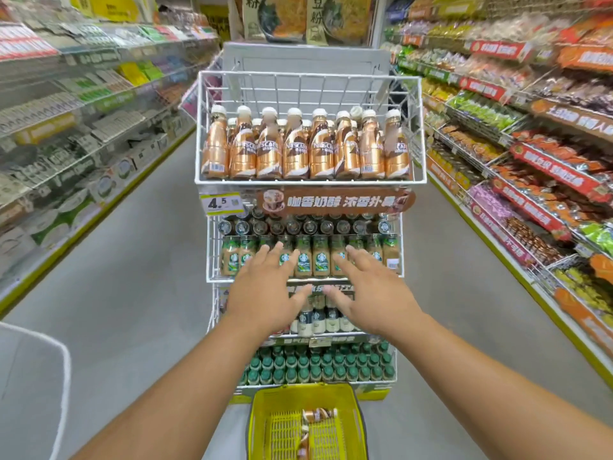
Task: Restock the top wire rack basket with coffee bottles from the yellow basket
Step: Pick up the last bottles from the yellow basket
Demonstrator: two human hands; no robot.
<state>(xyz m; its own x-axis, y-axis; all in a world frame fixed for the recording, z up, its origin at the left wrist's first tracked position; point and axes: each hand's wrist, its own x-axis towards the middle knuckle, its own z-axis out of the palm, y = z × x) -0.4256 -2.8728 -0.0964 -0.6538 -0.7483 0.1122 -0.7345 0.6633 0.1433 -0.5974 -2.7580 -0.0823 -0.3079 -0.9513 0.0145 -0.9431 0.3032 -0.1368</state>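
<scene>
I have both hands out in front of me, empty. My left hand (265, 287) and right hand (371, 290) are spread flat, fingers splayed, palms down, thumbs almost meeting, level with the rack's middle tiers. Neither holds anything; I judge them to be between grabs, hovering rather than reaching for a bottle.

The top basket (310, 74) is well stocked along its front: a row of copper-brown coffee bottles (308, 151) stands upright, white caps up, labels mostly facing out so a shopper can read them. More caps show behind, so there is at least a second row, but I can't tell how full the back is through the wire.

The yellow basket (262, 423) sits on the floor right at the foot of the rack, below my arms, placed so each lift goes straight up. A few bottles (318, 414) lie on their sides in it; one is clear, the ones nearer me are blurred and cut by the frame edge, so the count is uncertain.

Most of the job looks done. Next I'd drop a hand to the floor basket, then slot the bottle behind the front row.
</scene>
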